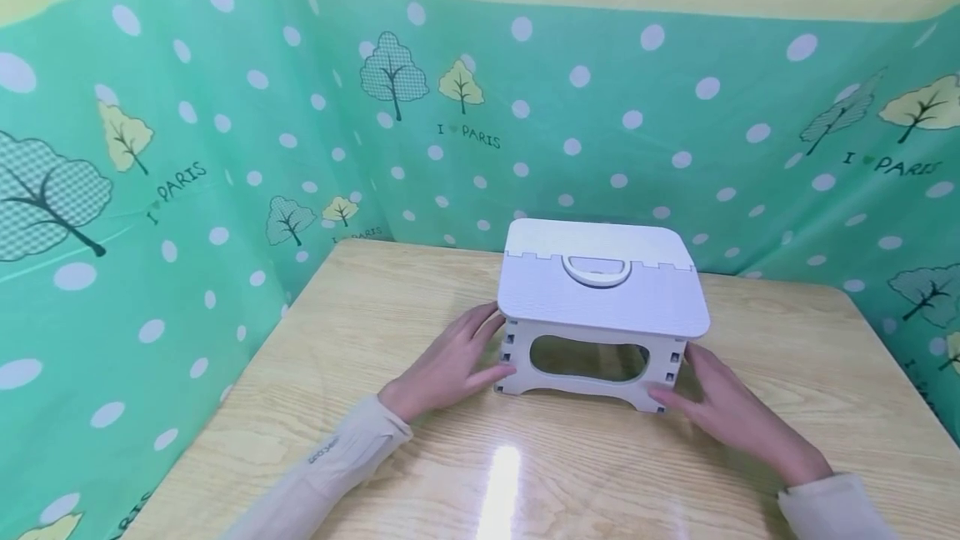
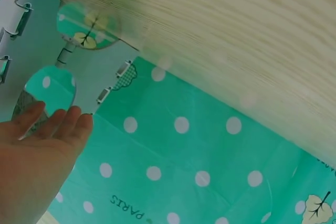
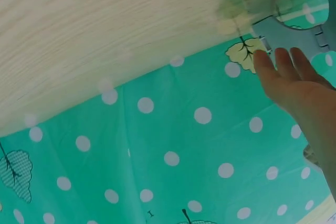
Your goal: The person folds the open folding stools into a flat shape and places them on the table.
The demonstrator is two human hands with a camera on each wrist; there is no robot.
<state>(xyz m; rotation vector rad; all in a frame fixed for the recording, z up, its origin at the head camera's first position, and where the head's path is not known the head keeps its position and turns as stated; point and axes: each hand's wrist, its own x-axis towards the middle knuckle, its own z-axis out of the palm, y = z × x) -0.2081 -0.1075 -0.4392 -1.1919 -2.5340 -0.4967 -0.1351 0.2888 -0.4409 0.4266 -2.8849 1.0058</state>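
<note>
A white folding stool (image 1: 540,298) stands unfolded on its legs, with a curved carrying handle (image 1: 597,280) lying in the middle of its top. At the stool's left side is my left hand (image 1: 456,361), its fingers extended along the leg panel and the thumb near the front corner. On the opposite side, my right hand (image 1: 723,407) lies against the right leg panel, thumb toward the front and other fingertips partly hidden behind it. The left wrist view shows the stool's cut-out side panel (image 2: 39,24) beyond my nearly straight fingers. Similarly straight fingers appear in the right wrist view.
The stool is on a light wood-grain table (image 1: 420,473), toward its back edge. A green dotted curtain (image 1: 600,123) with tree prints hangs close behind the table and along its left and right sides.
</note>
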